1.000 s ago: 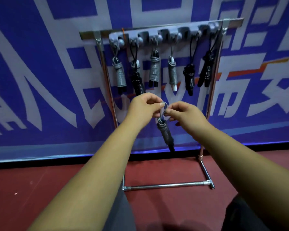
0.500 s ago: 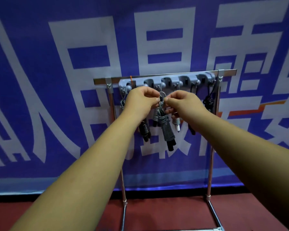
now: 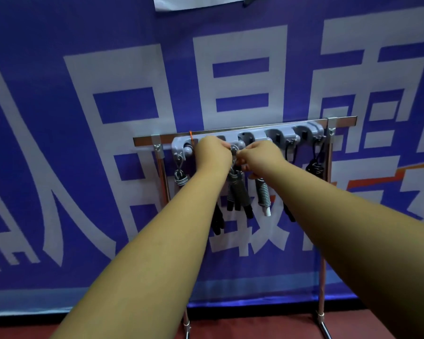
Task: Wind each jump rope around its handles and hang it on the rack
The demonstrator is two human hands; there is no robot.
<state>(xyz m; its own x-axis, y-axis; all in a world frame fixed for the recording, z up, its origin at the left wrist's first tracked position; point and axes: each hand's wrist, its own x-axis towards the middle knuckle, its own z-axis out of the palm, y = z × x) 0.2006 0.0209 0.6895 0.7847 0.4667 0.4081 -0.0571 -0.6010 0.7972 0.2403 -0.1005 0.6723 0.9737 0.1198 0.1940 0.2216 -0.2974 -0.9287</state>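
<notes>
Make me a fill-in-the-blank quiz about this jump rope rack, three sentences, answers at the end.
1. The left hand and right hand pinch the loop of a dark grey wound jump rope at the ____ plastic hook strip.
2. The light grey coiled rope bundle just right of it ends in a ____ tip.
3. The chrome metal rack stands before a ____ banner with white characters.
Answers: grey, white, blue.
</notes>
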